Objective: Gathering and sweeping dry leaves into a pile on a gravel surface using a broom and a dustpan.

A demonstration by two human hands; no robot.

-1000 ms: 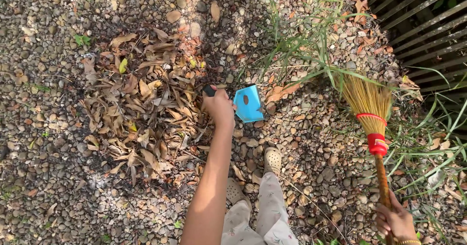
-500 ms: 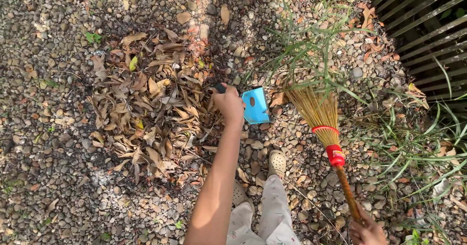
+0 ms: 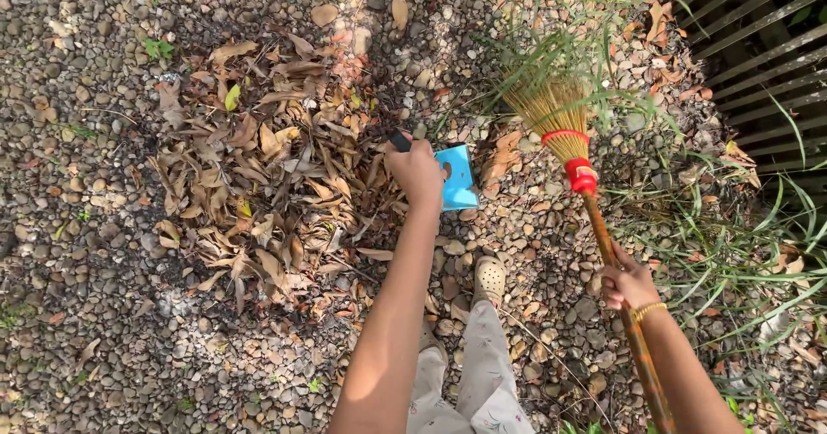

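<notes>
**A:** Head view first, I read the gravel ground [image 3: 103, 330], then the heap of dry leaves [image 3: 258, 184]. Everything else sits right of that heap.

**B:** The hands?

**A:** The left hand [image 3: 416, 171] is wrapped tight on the blue dustpan [image 3: 457, 178], at the heap's right edge. The right hand [image 3: 626, 281] is closed around the broom [image 3: 575, 154] handle, bristles farther right.

**B:** Risks?

**A:** I'd judge that bristles could flick pebbles or snag the grass [image 3: 732, 244]. No packages, labels or signs visible.

Open gravel [image 3: 103, 348] lies left; the leaf pile [image 3: 258, 184] and tall grass [image 3: 732, 244] crowd either side.
</notes>
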